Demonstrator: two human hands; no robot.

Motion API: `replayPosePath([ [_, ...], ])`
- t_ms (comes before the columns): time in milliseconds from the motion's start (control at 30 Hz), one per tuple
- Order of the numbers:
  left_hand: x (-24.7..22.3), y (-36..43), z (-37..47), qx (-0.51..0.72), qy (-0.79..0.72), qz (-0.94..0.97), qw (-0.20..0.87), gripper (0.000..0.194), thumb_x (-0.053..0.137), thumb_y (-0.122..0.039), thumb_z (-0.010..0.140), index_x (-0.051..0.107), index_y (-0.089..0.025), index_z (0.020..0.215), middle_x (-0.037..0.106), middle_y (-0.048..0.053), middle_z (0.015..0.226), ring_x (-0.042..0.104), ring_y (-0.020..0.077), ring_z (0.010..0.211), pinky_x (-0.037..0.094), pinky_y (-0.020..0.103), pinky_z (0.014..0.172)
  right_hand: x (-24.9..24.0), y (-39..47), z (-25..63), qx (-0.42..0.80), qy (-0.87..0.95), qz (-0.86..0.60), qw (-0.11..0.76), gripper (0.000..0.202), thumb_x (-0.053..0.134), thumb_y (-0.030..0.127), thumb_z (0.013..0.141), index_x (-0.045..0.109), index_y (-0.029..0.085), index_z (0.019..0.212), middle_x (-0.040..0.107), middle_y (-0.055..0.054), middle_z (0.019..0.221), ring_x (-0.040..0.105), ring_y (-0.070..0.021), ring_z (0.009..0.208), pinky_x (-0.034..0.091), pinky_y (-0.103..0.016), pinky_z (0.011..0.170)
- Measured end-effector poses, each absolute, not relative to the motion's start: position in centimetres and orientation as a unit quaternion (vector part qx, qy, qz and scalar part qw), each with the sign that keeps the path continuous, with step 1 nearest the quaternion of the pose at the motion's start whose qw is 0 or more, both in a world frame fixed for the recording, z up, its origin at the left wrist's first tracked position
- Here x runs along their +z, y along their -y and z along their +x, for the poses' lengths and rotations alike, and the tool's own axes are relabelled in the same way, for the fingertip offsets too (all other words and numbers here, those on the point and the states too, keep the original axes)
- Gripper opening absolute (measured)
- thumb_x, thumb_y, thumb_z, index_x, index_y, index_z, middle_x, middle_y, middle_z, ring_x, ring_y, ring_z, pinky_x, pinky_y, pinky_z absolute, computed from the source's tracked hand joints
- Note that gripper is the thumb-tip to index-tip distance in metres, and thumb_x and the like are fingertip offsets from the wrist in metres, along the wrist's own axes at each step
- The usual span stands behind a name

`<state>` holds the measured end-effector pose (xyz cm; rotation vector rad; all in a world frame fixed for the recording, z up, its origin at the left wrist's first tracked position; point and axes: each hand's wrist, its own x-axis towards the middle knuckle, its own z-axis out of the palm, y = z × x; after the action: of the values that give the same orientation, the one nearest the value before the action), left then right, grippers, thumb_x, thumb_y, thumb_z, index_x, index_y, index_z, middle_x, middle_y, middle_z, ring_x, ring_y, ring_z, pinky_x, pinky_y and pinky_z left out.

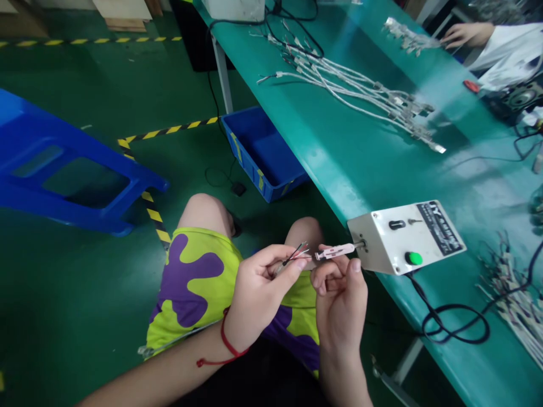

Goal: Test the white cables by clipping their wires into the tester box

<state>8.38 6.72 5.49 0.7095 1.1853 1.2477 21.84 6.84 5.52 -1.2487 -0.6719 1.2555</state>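
Note:
My left hand (263, 288) is closed in a pinch on a cable whose thin, split wire ends (297, 254) fan out past the fingertips. One reddish wire points at the tip of a pinkish-white clamp head (337, 251); whether it enters is too small to tell. That head sits on the shaft of a white box machine (407, 237) with a green button. Below and behind the clamp head is my right hand (339, 294), palm up, fingers half curled, thumb apart, nothing seen in its grasp. Across my lap the cable runs to a pale connector (146, 351).
On the green table (360, 164) lie a bundle of white cables (352, 85) and more cables (515, 311) at right. A black cord (458, 333) loops by the machine. A blue bin (267, 158) and blue stool (72, 169) stand left. A co-worker's hand (466, 35) touches connectors.

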Motion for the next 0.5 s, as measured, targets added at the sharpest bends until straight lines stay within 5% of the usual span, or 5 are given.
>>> replayPosePath([
  [200, 5.9, -7.3, 8.6, 0.535, -0.499, 0.288, 0.618, 0.007, 0.082, -0.026, 0.095, 0.082, -0.020, 0.099, 0.085, 0.005, 0.098, 0.072, 0.0116, 0.077, 0.055, 0.016, 0.064, 5.2, -7.6, 22.0, 0.579, 0.240, -0.500, 0.597, 0.037, 0.067, 0.050, 0.101, 0.076, 0.018, 0.119, 0.055, 0.002, 0.063, 0.043, -0.0113, 0.058, 0.039, -0.026, 0.061],
  [400, 5.7, -7.3, 8.7, 0.533, -0.501, 0.302, 0.611, 0.006, 0.081, -0.025, 0.096, 0.082, -0.021, 0.099, 0.085, 0.006, 0.102, 0.071, 0.0097, 0.076, 0.053, 0.014, 0.064, 5.2, -7.8, 22.6, 0.551, 0.235, -0.500, 0.626, 0.025, 0.072, 0.042, 0.100, 0.076, 0.018, 0.094, 0.051, 0.004, 0.060, 0.044, -0.0099, 0.059, 0.043, -0.026, 0.066],
  [500, 5.5, -7.4, 8.7, 0.537, -0.487, 0.302, 0.619, 0.005, 0.080, -0.024, 0.096, 0.079, -0.019, 0.099, 0.085, 0.006, 0.102, 0.067, 0.0081, 0.070, 0.049, 0.013, 0.058, 5.1, -8.0, 22.5, 0.583, 0.205, -0.472, 0.629, 0.026, 0.075, 0.041, 0.099, 0.078, 0.017, 0.109, 0.046, 0.006, 0.058, 0.038, -0.0086, 0.057, 0.042, -0.023, 0.063],
])
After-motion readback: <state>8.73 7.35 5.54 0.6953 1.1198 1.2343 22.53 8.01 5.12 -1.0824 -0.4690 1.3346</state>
